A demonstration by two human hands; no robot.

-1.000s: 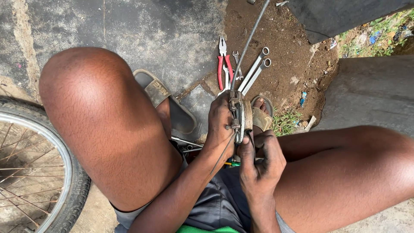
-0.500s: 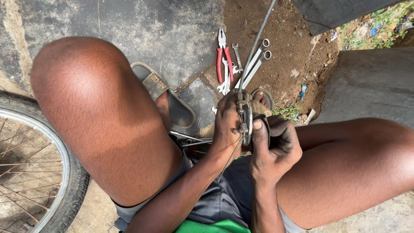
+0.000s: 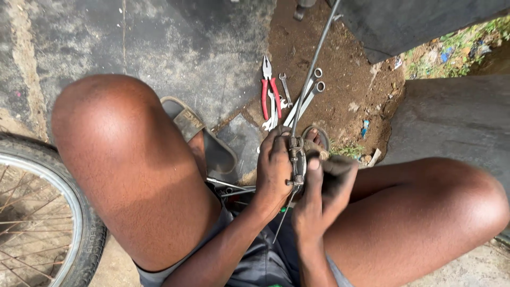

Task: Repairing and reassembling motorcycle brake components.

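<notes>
I see the left hand (image 3: 273,167) wrapped around a small metal brake part (image 3: 296,159), fingers curled tight over its left side, holding it up between the two bare knees. The right hand (image 3: 319,199) closes on the same part from below and from the right, thumb pressed flat against the metal; its fingers are blurred, so I cannot tell exactly how they sit. The brake part stands roughly upright, just above the lap and in front of the dark shorts (image 3: 255,260).

A thin cable (image 3: 284,218) hangs down from the bottom of the brake part toward the shorts. A long grey rod (image 3: 313,64) runs up and away from the top of the part toward the upper edge of the view.

On the ground beyond the brake part lie red-handled pliers (image 3: 268,87) and, just right of them, several spanners (image 3: 305,95), some touching one another. To the left of the part, a sandal (image 3: 196,127) sits on the left foot on the concrete floor (image 3: 159,42). Farther left of the part, past the left knee, a bicycle wheel (image 3: 48,212) with its tyre and spokes fills the lower corner.
</notes>
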